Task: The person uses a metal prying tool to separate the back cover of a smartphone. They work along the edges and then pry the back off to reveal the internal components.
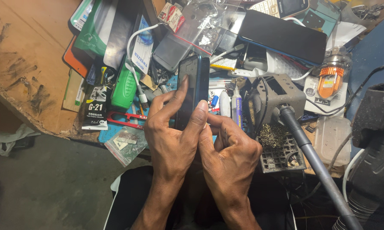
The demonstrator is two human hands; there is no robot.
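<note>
Head view: wooden workbench (25, 64) carries all parts. Large black phone (282, 35) lies beyond the soldering stand (277, 96), up and right. Left hand (171, 136) clasps the dark phone (193, 91), held upright left of the stand. Right hand (230, 155) is curled closed against that phone's lower edge. Green tool (126, 87) lies far left of the stand.

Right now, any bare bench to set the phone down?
Only the bare wooden benchtop at far left, beside the green packet. Around the left hand, right hand and held phone it is crowded: green tool, grey soldering stand, black phone.
</note>
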